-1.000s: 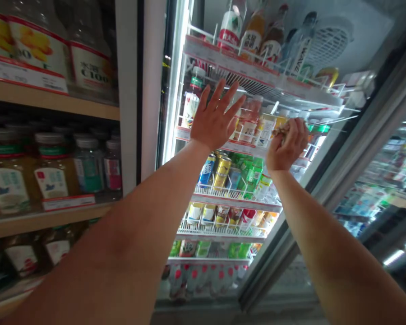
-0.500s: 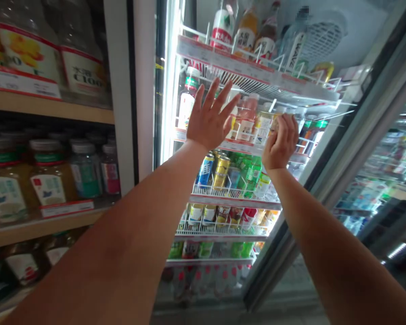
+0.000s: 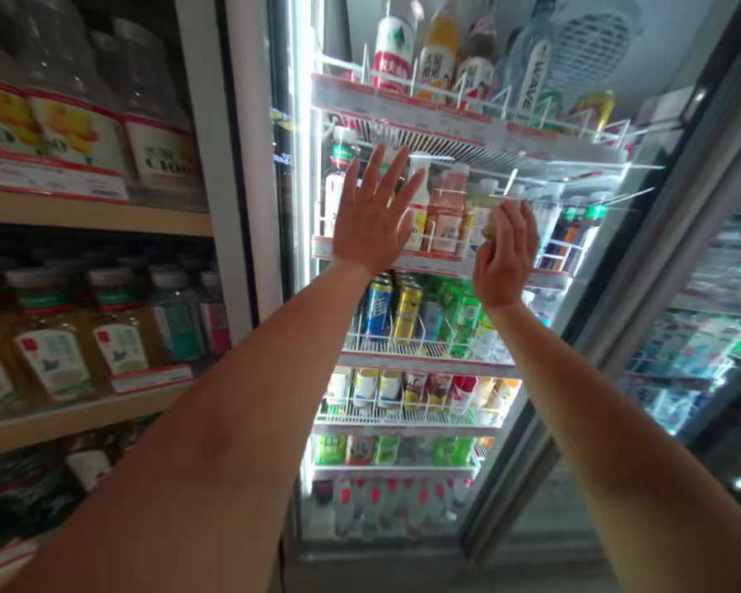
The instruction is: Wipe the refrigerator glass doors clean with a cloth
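An open drinks fridge stands before me, its wire shelves full of bottles and cans. My left hand (image 3: pixel 370 218) is raised with fingers spread in front of the bottles on the second shelf (image 3: pixel 432 263) and holds nothing. My right hand (image 3: pixel 506 255) is curled at the same shelf's front, closed round a bottle (image 3: pixel 480 216) that it largely hides. Pink and orange bottles (image 3: pixel 448 210) stand between my two hands.
The fridge's glass door (image 3: pixel 654 272) swings open to the right. Cans (image 3: pixel 392 309) fill the third shelf, with more drinks on the shelves below. Tall bottles (image 3: pixel 435 49) line the top shelf. To the left, wooden shelves (image 3: pixel 92 218) carry large bottles.
My right hand has moved left and up to the second shelf, closing on the bottle there. My left hand has held still with fingers spread. The view has shifted slightly.
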A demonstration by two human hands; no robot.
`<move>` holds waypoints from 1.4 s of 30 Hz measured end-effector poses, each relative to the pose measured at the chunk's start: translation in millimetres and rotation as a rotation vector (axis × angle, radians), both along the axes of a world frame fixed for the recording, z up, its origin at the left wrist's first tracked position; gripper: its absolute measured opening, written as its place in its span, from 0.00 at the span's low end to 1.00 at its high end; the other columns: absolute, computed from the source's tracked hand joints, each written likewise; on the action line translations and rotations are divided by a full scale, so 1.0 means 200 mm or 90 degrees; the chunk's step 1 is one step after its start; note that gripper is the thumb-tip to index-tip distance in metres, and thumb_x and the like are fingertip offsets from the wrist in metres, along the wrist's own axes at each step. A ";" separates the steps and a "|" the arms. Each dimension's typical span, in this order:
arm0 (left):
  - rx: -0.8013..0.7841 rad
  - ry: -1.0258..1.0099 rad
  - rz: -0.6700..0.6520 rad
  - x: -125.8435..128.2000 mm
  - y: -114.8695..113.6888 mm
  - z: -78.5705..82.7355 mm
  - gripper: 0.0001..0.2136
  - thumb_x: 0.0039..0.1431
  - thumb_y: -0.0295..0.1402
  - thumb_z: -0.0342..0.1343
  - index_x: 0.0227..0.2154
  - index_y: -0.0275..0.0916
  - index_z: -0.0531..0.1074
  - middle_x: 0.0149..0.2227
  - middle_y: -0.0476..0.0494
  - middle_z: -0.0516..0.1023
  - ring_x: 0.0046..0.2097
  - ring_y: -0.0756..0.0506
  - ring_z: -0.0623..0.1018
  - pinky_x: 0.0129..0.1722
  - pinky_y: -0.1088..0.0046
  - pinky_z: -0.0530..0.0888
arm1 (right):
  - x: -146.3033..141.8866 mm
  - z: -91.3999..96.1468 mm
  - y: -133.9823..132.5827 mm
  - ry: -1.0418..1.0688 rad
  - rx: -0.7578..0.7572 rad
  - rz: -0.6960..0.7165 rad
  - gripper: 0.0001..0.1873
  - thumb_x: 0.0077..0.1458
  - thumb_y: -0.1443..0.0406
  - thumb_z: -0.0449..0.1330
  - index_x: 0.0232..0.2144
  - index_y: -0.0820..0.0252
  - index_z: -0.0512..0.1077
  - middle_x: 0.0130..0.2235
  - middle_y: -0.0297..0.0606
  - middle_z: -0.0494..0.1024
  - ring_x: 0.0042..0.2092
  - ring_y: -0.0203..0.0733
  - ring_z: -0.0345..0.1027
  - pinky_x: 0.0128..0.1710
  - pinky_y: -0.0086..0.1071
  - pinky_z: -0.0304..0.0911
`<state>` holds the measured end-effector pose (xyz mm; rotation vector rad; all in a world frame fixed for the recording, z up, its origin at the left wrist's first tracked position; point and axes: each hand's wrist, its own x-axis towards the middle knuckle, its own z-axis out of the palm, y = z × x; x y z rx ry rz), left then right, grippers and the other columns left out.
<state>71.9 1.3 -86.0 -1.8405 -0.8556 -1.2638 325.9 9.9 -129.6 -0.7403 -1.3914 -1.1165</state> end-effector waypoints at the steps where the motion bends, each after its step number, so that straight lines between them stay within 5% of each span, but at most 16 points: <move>1: 0.006 -0.001 -0.003 0.00 0.01 0.00 0.30 0.69 0.34 0.47 0.73 0.49 0.59 0.76 0.57 0.45 0.77 0.43 0.40 0.77 0.52 0.35 | 0.01 0.00 -0.02 -0.036 -0.035 0.006 0.29 0.67 0.68 0.43 0.67 0.58 0.66 0.67 0.44 0.69 0.74 0.54 0.52 0.72 0.57 0.54; 4: 0.004 -0.004 -0.011 0.00 0.02 0.00 0.29 0.70 0.34 0.47 0.73 0.49 0.59 0.76 0.58 0.44 0.77 0.44 0.39 0.77 0.53 0.33 | 0.05 0.05 -0.07 -0.255 -0.177 0.024 0.28 0.69 0.64 0.48 0.69 0.49 0.64 0.69 0.36 0.67 0.75 0.52 0.49 0.73 0.56 0.52; 7: 0.002 -0.001 0.005 -0.01 0.02 -0.01 0.29 0.71 0.34 0.47 0.73 0.47 0.59 0.76 0.57 0.44 0.77 0.44 0.38 0.77 0.53 0.33 | 0.11 0.21 -0.08 -0.402 -0.243 0.016 0.27 0.69 0.62 0.51 0.67 0.43 0.66 0.69 0.31 0.68 0.74 0.50 0.53 0.74 0.56 0.50; 12: 0.036 0.007 0.041 -0.01 0.01 -0.01 0.28 0.71 0.34 0.46 0.73 0.48 0.60 0.76 0.54 0.47 0.77 0.42 0.41 0.77 0.49 0.41 | 0.17 0.43 -0.04 -0.100 -0.047 -0.027 0.27 0.70 0.62 0.45 0.68 0.52 0.66 0.69 0.38 0.68 0.72 0.56 0.55 0.71 0.59 0.54; 15: 0.030 0.006 0.051 -0.02 0.03 -0.01 0.28 0.71 0.35 0.46 0.73 0.51 0.59 0.76 0.58 0.47 0.77 0.43 0.41 0.78 0.51 0.40 | 0.16 0.41 -0.02 -0.134 -0.022 -0.014 0.28 0.70 0.62 0.46 0.68 0.49 0.65 0.69 0.37 0.69 0.72 0.56 0.55 0.70 0.58 0.57; 19: 0.029 0.004 0.072 -0.03 0.06 -0.01 0.28 0.72 0.37 0.44 0.73 0.50 0.59 0.76 0.61 0.44 0.77 0.45 0.38 0.78 0.55 0.35 | 0.15 0.35 -0.05 -0.488 -0.052 0.037 0.24 0.68 0.62 0.52 0.63 0.55 0.70 0.66 0.39 0.73 0.71 0.53 0.60 0.67 0.54 0.62; 21: 0.046 0.010 0.092 -0.03 0.07 -0.01 0.28 0.72 0.39 0.43 0.73 0.49 0.59 0.76 0.61 0.44 0.77 0.45 0.38 0.78 0.55 0.35 | 0.16 0.34 -0.05 -0.559 -0.066 0.057 0.22 0.69 0.62 0.53 0.62 0.53 0.71 0.65 0.38 0.74 0.70 0.51 0.62 0.67 0.52 0.63; 29: 0.058 0.004 0.146 -0.04 0.07 -0.01 0.28 0.70 0.38 0.44 0.72 0.53 0.60 0.75 0.63 0.49 0.77 0.48 0.41 0.78 0.59 0.40 | 0.22 0.39 0.08 0.012 0.124 0.183 0.27 0.57 0.70 0.58 0.58 0.52 0.74 0.60 0.47 0.78 0.63 0.61 0.69 0.64 0.59 0.63; 32: 0.070 0.007 0.175 -0.03 0.05 -0.01 0.29 0.68 0.33 0.43 0.72 0.48 0.62 0.75 0.56 0.51 0.77 0.46 0.43 0.77 0.56 0.43 | 0.20 0.37 0.07 -0.100 0.104 0.186 0.31 0.55 0.71 0.60 0.62 0.55 0.71 0.69 0.51 0.67 0.67 0.61 0.65 0.62 0.57 0.65; 35: 0.048 -0.004 0.171 -0.02 0.04 -0.01 0.29 0.68 0.33 0.47 0.72 0.53 0.62 0.75 0.59 0.51 0.77 0.45 0.43 0.78 0.57 0.42 | 0.18 0.34 0.01 -0.270 0.031 0.145 0.32 0.60 0.68 0.58 0.67 0.54 0.66 0.75 0.47 0.55 0.70 0.55 0.61 0.64 0.50 0.65; 42: 0.100 0.027 0.177 -0.02 0.04 -0.02 0.29 0.68 0.29 0.47 0.71 0.44 0.63 0.75 0.48 0.55 0.77 0.42 0.46 0.77 0.54 0.46 | 0.19 0.36 0.02 -0.130 0.044 0.083 0.26 0.62 0.62 0.58 0.62 0.55 0.70 0.63 0.46 0.73 0.63 0.57 0.68 0.67 0.49 0.64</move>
